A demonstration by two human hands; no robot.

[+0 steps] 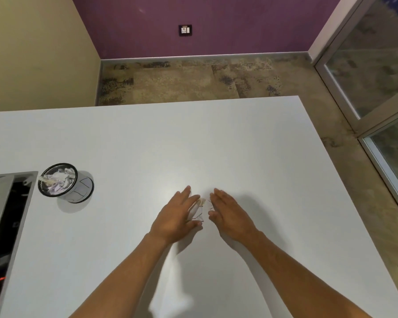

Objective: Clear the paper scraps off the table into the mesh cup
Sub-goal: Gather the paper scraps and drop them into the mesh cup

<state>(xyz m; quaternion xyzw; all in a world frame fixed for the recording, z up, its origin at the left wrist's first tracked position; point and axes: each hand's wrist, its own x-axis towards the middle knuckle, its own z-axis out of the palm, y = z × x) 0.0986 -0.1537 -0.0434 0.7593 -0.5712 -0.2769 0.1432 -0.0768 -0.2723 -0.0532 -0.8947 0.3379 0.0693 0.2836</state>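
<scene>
white scraps [200, 208] between hands

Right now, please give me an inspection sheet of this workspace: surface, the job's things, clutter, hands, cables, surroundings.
Surface: white matte table, mostly bare.
Job's things: round black-rimmed mesh cup at the left, upright, holding crumpled paper; small white paper scraps lie between the hands.
Clutter: nothing seen.
Hands: left hand and right hand, fingers straight, flank the scraps; the left touches them.
Cables: nothing seen.
Surroundings: grey open slot in the table's left edge; purple wall with wall socket; glass door at the right.
</scene>
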